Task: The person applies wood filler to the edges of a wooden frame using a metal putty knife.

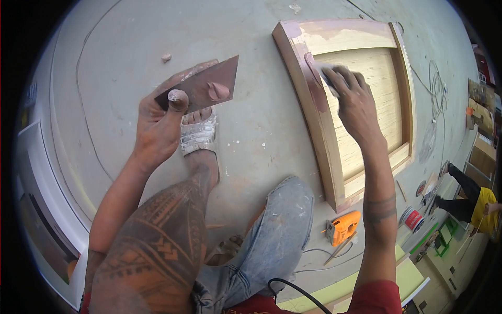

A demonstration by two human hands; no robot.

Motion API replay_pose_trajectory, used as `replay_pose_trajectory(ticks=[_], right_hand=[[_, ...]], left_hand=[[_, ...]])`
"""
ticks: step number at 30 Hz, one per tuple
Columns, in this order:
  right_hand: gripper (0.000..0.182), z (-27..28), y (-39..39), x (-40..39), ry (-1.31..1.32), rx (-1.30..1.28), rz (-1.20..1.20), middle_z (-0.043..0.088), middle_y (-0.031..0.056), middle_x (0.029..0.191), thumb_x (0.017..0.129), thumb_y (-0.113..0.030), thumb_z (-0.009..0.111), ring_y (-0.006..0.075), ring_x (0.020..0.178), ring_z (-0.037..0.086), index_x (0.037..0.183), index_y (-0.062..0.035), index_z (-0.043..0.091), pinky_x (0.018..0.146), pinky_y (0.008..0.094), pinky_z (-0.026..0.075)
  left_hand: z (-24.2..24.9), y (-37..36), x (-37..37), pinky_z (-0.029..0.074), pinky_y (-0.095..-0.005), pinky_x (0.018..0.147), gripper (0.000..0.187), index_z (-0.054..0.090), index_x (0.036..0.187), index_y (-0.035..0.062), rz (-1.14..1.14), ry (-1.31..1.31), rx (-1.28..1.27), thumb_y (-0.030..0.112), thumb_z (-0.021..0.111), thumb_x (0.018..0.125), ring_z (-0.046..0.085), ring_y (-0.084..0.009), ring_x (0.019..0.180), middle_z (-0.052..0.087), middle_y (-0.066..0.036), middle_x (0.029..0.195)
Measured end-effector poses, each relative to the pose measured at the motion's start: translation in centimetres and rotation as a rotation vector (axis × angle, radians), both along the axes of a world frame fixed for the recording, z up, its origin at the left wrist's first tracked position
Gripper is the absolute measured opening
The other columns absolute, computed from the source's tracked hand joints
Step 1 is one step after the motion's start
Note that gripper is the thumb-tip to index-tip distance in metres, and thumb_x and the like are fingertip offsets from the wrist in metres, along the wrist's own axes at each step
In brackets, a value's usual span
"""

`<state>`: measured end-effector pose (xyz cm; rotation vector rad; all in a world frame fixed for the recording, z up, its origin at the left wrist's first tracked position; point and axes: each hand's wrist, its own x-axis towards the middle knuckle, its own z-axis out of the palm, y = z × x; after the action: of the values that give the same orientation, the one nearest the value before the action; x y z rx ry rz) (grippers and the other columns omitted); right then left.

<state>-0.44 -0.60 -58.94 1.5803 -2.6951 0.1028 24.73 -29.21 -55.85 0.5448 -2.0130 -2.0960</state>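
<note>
My left hand [159, 123] grips a flat dark plate [201, 83], its thumb on top; a lump of pinkish paste [218, 91] sits near the plate's right end. On the right lies a wooden frame [327, 152] with a light wood panel [366, 99] inside it. My right hand [350, 91] is over the frame's left rail, fingers curled round a pale, blurred spreader [328, 77]. A streak of pink paste [315, 86] covers part of that rail beside the spreader. More pink smears show along the frame's top rail.
An orange power tool [343, 228] with a cord lies below the frame, near a stick and a tin [412, 219]. A coiled cable [436, 89] is on the floor at right. A person in yellow [485, 212] stands at the far right. White panels [55, 183] line the left.
</note>
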Motion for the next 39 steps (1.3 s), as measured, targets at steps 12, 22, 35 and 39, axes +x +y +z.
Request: replay_pose_trajectory(ticks=[12, 22, 35, 39], right_hand=[[0.052, -2.4, -0.2, 4.5, -0.049, 0.18, 0.268, 0.057, 0.012, 0.135, 0.09, -0.01, 0.061, 0.0334, 0.124, 0.055, 0.141, -0.0224, 0.057, 0.103, 0.0446, 0.045], [0.04, -0.2, -6.4, -4.2, -0.115, -0.097, 0.118, 0.072, 0.0104, 0.109, 0.082, 0.01, 0.057, 0.0327, 0.104, 0.064, 0.116, -0.0074, 0.068, 0.087, 0.0421, 0.054], [0.019, -0.1, -2.2, -0.9, -0.126, 0.03, 0.117, 0.074, 0.0067, 0.097, 0.086, -0.004, 0.061, 0.0284, 0.088, 0.063, 0.099, -0.0089, 0.074, 0.076, 0.0406, 0.054], [0.025, 0.9, 1.1, 1.7, -0.212, 0.095, 0.048, 0.074, 0.0073, 0.098, 0.082, 0.003, 0.058, 0.0289, 0.089, 0.063, 0.098, -0.0074, 0.073, 0.078, 0.0411, 0.054]], left_hand=[[0.0, -1.2, 0.8, 0.047, -0.0354, 0.106, 0.065, 0.054, 0.138, -0.005, 0.042, -0.006, 0.014, 0.048, 0.057, 0.1, 0.06, -0.017, 0.117, 0.065, -0.01, 0.128], [-0.7, -0.2, 0.1, 0.051, -0.0295, 0.095, 0.064, 0.057, 0.137, -0.0022, 0.062, -0.025, 0.039, 0.051, 0.055, 0.101, 0.063, -0.0118, 0.106, 0.068, -0.005, 0.119], [-1.0, 0.0, -0.4, 0.051, -0.0273, 0.088, 0.057, 0.064, 0.121, -0.0015, 0.139, -0.048, 0.226, 0.051, 0.05, 0.104, 0.061, -0.0082, 0.098, 0.069, -0.002, 0.106], [-2.0, 0.0, -0.7, 0.053, -0.0328, 0.092, 0.057, 0.056, 0.13, 0.0003, 0.145, -0.127, 0.419, 0.051, 0.047, 0.105, 0.062, -0.0119, 0.107, 0.065, -0.005, 0.115]])
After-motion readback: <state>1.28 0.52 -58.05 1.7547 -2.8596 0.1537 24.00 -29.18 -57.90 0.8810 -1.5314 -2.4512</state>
